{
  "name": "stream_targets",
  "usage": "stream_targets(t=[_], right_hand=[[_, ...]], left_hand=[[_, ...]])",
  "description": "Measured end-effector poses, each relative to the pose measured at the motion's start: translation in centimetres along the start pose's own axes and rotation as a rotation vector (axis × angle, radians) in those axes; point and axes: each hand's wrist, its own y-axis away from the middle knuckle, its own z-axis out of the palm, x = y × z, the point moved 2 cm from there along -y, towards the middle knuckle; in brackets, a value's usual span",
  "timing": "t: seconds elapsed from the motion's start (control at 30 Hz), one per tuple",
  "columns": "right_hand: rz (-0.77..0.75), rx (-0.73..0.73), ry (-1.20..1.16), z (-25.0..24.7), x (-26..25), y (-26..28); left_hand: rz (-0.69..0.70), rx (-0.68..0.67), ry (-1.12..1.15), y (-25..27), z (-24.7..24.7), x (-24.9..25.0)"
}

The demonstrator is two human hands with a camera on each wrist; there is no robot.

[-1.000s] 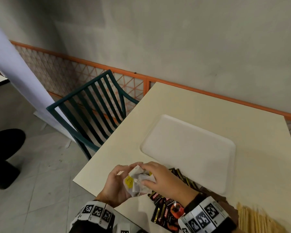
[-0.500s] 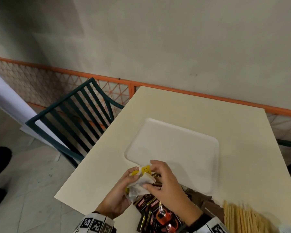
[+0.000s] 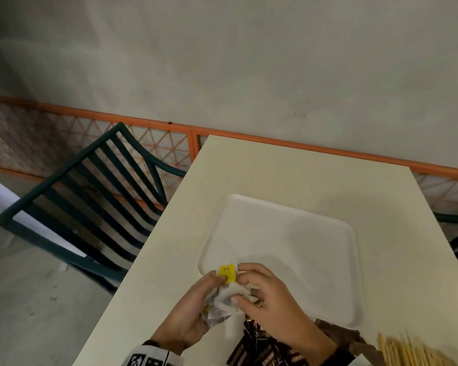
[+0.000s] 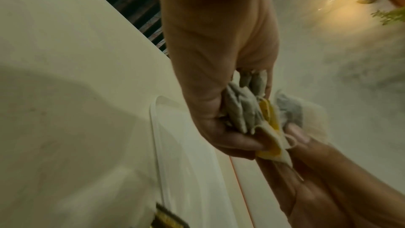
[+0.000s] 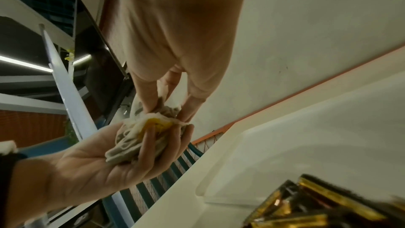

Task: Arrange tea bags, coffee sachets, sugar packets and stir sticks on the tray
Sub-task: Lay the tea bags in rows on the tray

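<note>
Yellow paper tags now poke up from the bunch of tea bags [image 3: 226, 299], which both hands have carried forward to the tray's [image 3: 296, 249] near-left corner. Left hand [image 3: 188, 315] cups the bunch; right hand [image 3: 270, 299] pinches it. Placing looks imminent.

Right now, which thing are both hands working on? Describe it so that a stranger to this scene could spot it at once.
Start at the white tray on the cream table. At its near left corner the left hand and right hand meet around a bunch of tea bags. Unlike the dark coffee sachets below, it is crumpled pale paper with a yellow tag.
</note>
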Motion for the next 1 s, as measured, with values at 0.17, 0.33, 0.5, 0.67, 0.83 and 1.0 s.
stream_targets(t=[0.17,0.33,0.5,0.67,0.83,1.0], right_hand=[[0.15,0.097,-0.208,1.0,-0.1,-3.0],[0.251,0.221,-0.284,1.3,0.8,-5.4],[0.308,0.308,-0.408,0.9,1.5,-6.5],[0.388,0.319,-0.547,-1.4,2.9,-8.0],[0.394,0.361,-0.179,-2.7,4.7,-11.1],[0.194,0.497,0.124,-2.6,6.1,-14.7]], left_hand=[[0.01,0.017,0.045,-1.4,-3.4,3.0],[0.031,0.039,0.054,-3.6,-6.3,5.1],[0.045,0.049,0.067,-5.3,-7.4,6.7],[0.051,0.048,0.075,-6.0,-7.5,7.4],[0.06,-0.042,0.132,-6.8,-7.6,6.6],[0.061,0.136,0.004,-7.9,-8.1,6.1]])
